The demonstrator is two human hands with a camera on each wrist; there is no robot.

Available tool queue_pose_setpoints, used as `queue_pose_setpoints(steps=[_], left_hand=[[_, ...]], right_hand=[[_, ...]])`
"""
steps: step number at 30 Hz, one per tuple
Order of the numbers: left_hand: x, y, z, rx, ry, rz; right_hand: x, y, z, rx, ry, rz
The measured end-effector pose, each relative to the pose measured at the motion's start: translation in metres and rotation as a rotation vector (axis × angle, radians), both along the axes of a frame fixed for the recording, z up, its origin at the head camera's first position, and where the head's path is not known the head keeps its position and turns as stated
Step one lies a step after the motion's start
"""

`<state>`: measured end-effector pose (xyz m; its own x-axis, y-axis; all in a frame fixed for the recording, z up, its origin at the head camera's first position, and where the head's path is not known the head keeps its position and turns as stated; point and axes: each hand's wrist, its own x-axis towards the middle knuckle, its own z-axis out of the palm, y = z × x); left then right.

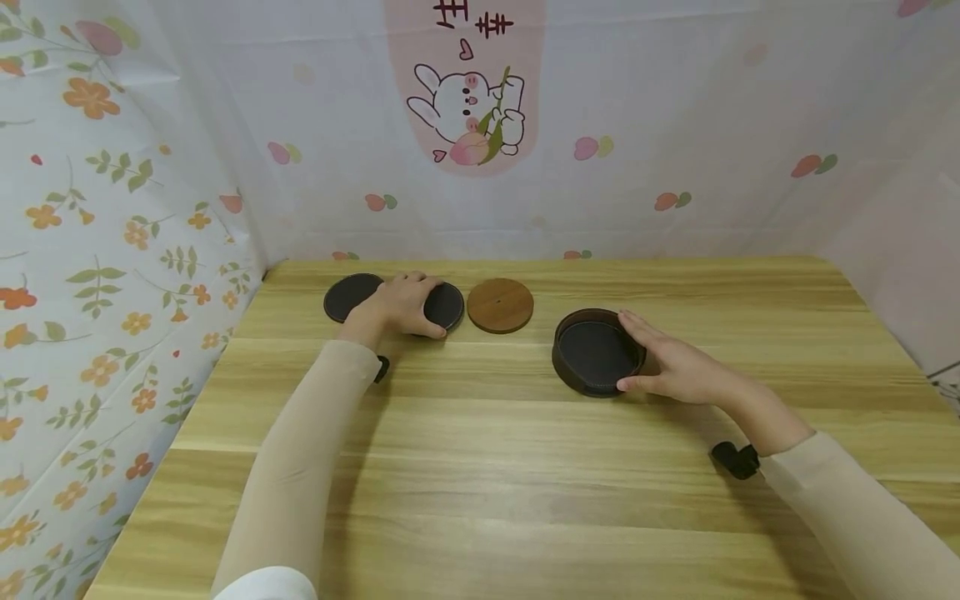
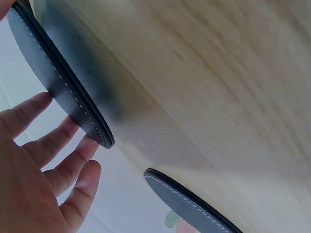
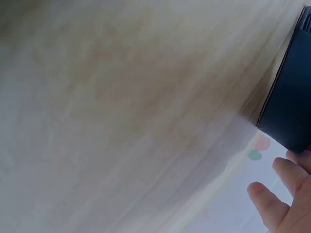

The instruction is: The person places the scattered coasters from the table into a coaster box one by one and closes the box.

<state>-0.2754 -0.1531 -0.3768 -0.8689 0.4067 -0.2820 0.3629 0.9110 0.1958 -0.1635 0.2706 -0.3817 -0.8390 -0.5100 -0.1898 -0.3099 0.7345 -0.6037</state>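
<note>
Near the table's back left, my left hand [image 1: 405, 304] holds a round black leather coaster [image 1: 444, 307] by its edge, thumb at the front and fingers behind. The left wrist view shows the coaster's white stitching, with a dark shadow on the wood beneath it. A second black coaster [image 1: 351, 296] lies to the left, partly covered by that hand. On the right, my right hand [image 1: 675, 367] grips the right side of a round dark brown coaster holder [image 1: 568, 371], fingers at the back and thumb at the front. Its inside bottom is black.
A round wooden coaster [image 1: 500, 305] with a small centre mark lies between the held coaster and the holder. The wood-grain table [image 1: 480, 483] meets a printed white cloth [image 1: 322, 167] at the back. Another flowered cloth [image 1: 112, 275] hangs along the left side.
</note>
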Motion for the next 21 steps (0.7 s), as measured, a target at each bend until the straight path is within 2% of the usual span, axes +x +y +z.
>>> queue_pose_setpoints(steps=[6, 12, 21], left_hand=[[0.003, 0.006, 0.008, 0.0, 0.003, -0.01], [0.007, 0.01, 0.018, 0.028, 0.034, -0.06], [0.018, 0.025, 0.02, 0.028, 0.081, -0.13]], right_hand=[[0.0, 0.002, -0.001, 0.014, 0.007, -0.001], [-0.001, 0.002, -0.001, 0.008, 0.002, -0.005], [0.001, 0.001, -0.002, -0.017, 0.005, -0.003]])
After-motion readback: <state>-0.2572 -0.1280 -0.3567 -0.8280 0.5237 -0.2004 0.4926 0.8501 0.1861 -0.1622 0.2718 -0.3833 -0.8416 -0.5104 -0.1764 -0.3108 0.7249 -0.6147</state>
